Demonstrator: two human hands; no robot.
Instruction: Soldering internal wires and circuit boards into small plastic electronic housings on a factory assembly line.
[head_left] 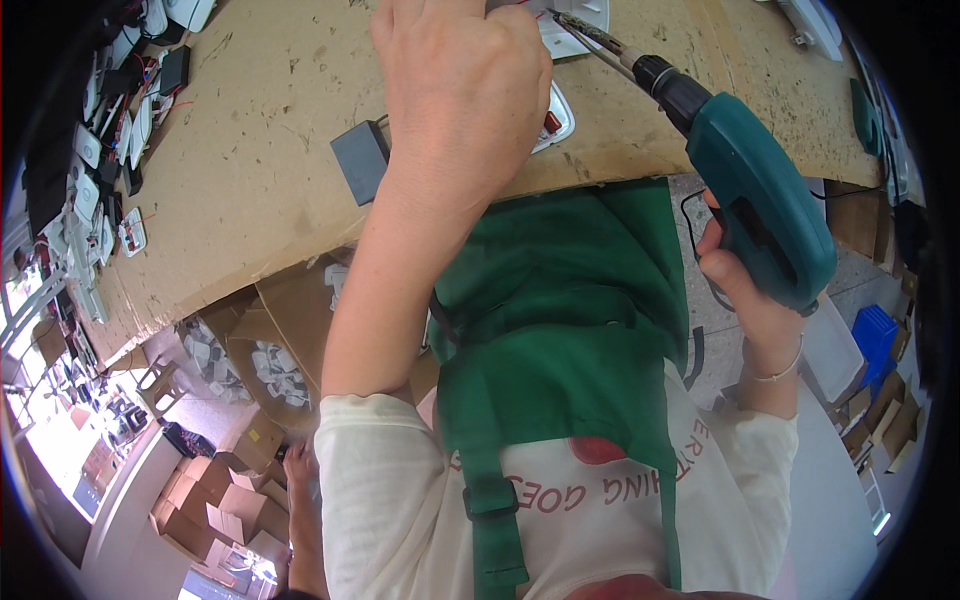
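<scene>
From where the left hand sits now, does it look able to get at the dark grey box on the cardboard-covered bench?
Probably yes. The left hand is pressed on a white part just beside the dark grey box, and only bare cardboard bench top shows between them. It would have to let go of that part first.

Bare cardboard worktop (250, 170) lies open left of the left hand (465, 95); a grey box (360, 160) and white parts (100, 190) crowd its edges
</scene>
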